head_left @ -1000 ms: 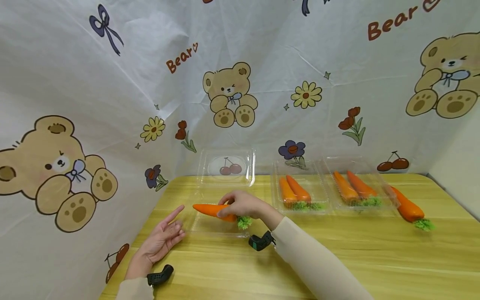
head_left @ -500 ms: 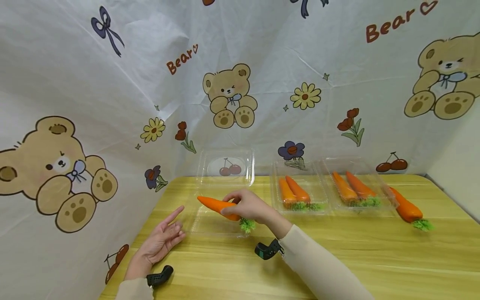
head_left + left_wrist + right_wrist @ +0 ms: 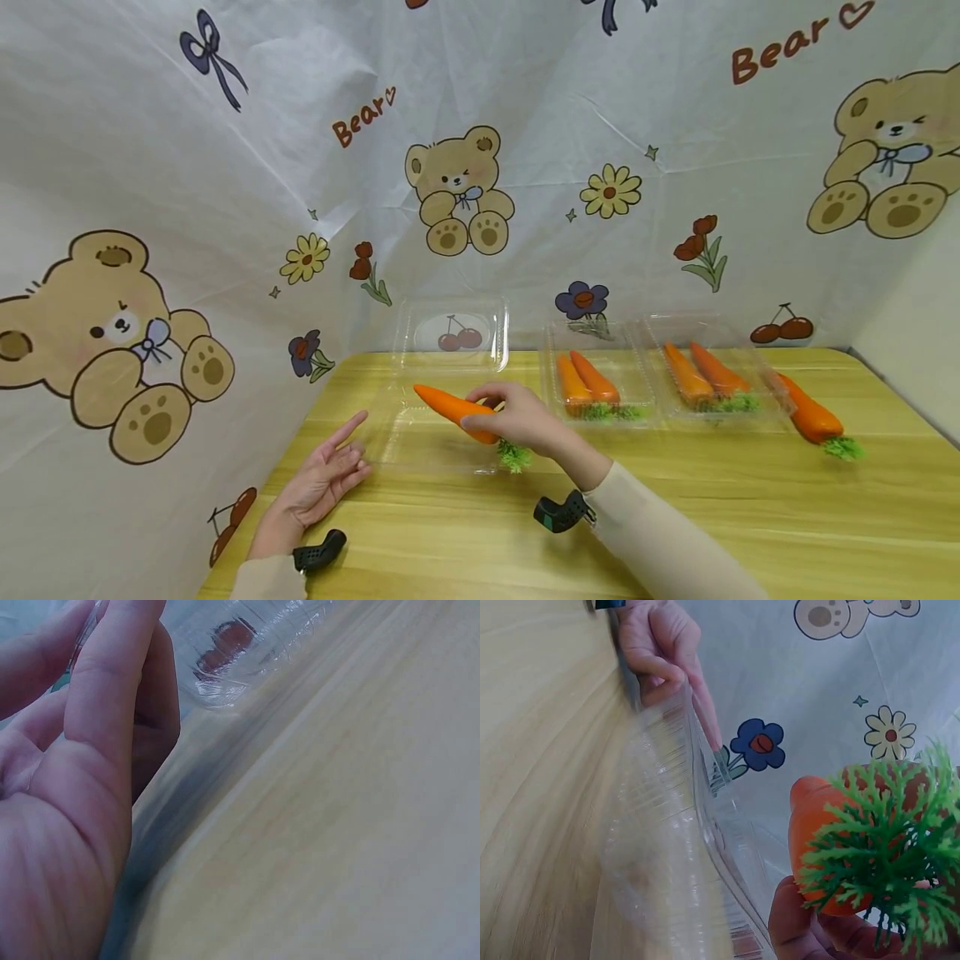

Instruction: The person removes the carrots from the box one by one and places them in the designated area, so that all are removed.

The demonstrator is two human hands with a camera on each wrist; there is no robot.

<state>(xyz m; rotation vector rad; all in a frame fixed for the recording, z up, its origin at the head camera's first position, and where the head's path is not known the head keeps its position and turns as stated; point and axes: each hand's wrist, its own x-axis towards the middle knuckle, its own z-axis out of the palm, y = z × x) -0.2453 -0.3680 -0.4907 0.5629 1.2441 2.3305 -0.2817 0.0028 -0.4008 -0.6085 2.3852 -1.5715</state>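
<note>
My right hand (image 3: 517, 417) pinches an orange carrot (image 3: 450, 408) near its thick end. The carrot's pointed tip is tilted up and to the left, and its green leafy top (image 3: 889, 847) shows large in the right wrist view. It hangs over the right part of a clear plastic clamshell box (image 3: 420, 467), whose lid (image 3: 480, 367) stands raised behind. Beside the box's left edge is my left hand (image 3: 322, 479), index finger extended and the others loosely bent. In the right wrist view the left hand lies close to the rim; I cannot tell whether it touches.
Two more clear boxes stand to the right, each with two carrots: the nearer box (image 3: 551, 417) and the farther box (image 3: 667, 408). A loose carrot (image 3: 813, 412) lies at the far right. Behind the wooden table (image 3: 435, 533) hangs a bear-print cloth (image 3: 330, 167).
My right hand has moved right with the carrot, whose tip has risen from nearly level to a steeper tilt. The left hand and the boxes have stayed in place.
</note>
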